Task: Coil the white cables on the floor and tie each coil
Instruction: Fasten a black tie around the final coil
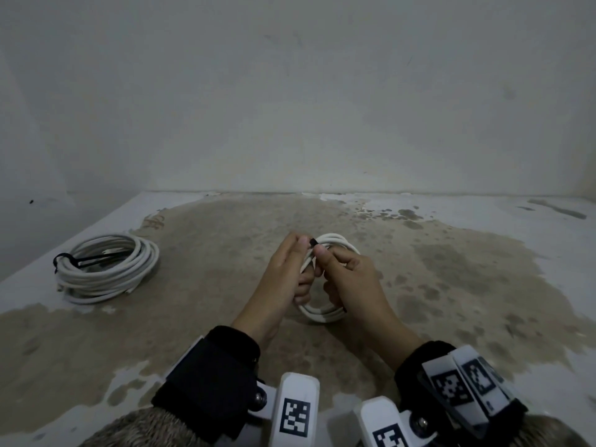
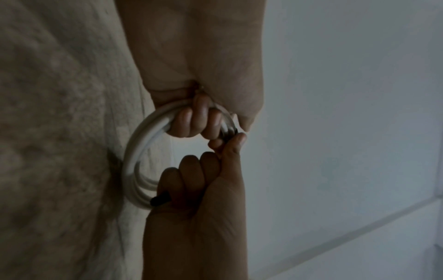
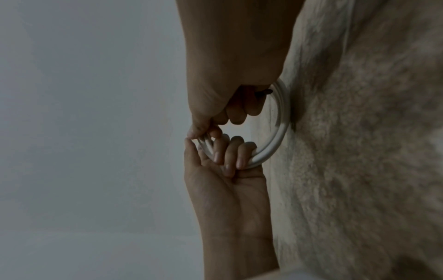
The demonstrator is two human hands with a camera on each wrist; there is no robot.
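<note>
On the stained floor [image 1: 451,269], both hands grip a white coil [image 1: 325,312].

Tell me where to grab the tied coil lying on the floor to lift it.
Grip the tied cable coil at its left edge, where the black tie bundles the loops. Come from above, fingers hooking under: it lies flat, so only there are the loops held together.

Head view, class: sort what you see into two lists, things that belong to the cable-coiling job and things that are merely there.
Belongs to the job:
- small white coil, held in both hands
- black tie on it
- left hand
- right hand
- larger white coil, on the floor, already bound with a black tie

Merely there:
- stained floor
- wall
</note>
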